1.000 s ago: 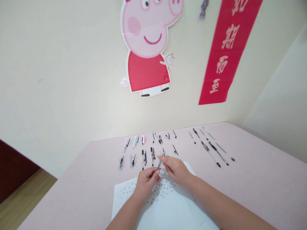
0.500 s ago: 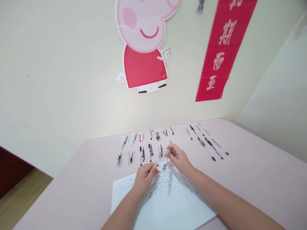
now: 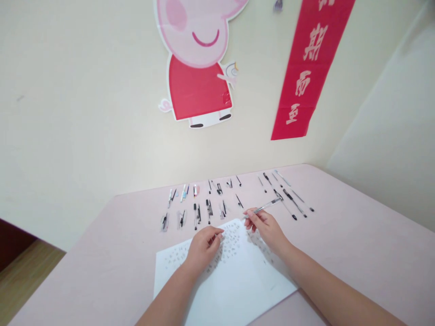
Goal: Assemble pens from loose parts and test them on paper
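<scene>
A see-through pen [image 3: 269,206] slants up to the right, pinched between the thumb and fingers of my right hand [image 3: 267,226] above the top edge of the paper. My left hand [image 3: 204,249] rests over the paper, its fingers curled in with the thumb near them; nothing shows in it. Beneath both hands lies a white sheet [image 3: 231,290], its upper part covered with small dark marks. Beyond the right hand, a short black refill-like stick [image 3: 239,200] lies with a small dark piece beside it.
Across the pink table [image 3: 112,262], pens and pen parts [image 3: 197,215] lie in two rows of small groups. Longer pens and thin sticks [image 3: 295,203] lie at the right. A cartoon pig cutout [image 3: 200,86] and a red banner [image 3: 306,90] hang on the wall behind.
My right hand has moved slightly right, and its pen has swung from pointing down toward the paper to slanting up right. The stick that stuck up near that hand now lies on the table.
</scene>
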{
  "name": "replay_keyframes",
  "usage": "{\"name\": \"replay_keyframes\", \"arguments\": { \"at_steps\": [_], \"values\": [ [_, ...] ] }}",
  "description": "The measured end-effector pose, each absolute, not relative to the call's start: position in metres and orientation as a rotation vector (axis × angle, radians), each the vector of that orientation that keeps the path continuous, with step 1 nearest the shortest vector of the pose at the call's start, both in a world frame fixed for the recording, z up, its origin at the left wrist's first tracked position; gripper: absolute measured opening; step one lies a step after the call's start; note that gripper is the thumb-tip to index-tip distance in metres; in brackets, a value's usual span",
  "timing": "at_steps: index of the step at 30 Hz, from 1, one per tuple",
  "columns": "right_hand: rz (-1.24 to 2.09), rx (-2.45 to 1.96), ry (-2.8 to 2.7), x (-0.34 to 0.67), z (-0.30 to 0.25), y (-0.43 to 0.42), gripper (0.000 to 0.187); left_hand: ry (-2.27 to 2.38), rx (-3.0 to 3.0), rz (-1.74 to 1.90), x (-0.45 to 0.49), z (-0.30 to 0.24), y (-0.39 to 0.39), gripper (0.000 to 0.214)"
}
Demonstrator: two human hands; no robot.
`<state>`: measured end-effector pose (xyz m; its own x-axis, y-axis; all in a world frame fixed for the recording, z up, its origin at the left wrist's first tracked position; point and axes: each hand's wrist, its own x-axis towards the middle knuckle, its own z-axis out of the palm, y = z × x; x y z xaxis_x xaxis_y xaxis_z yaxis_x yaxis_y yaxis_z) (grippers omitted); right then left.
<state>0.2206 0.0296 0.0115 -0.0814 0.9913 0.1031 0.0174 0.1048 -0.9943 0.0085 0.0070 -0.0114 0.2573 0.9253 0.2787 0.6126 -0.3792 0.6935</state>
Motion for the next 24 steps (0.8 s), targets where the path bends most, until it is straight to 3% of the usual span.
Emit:
{"name": "replay_keyframes", "arguments": {
  "at_steps": [8, 14, 24],
  "values": [
    [1.233, -1.129, -1.384, 0.218, -0.005, 0.027, 0.028, 1.234, 2.269, 0.882, 0.010, -0.005, 0.001, 0.025],
    [1.167, -1.131, -1.635, 0.211, -0.012, 0.017, 0.005, 1.061, 2.429, 0.667, 0.011, 0.001, -0.003, 0.050],
    [0.972, -1.215, -2.057, 0.212, -0.017, 0.003, 0.011, 1.070, 2.488, 0.512, 0.011, -0.005, -0.002, 0.064]
  ]
}}
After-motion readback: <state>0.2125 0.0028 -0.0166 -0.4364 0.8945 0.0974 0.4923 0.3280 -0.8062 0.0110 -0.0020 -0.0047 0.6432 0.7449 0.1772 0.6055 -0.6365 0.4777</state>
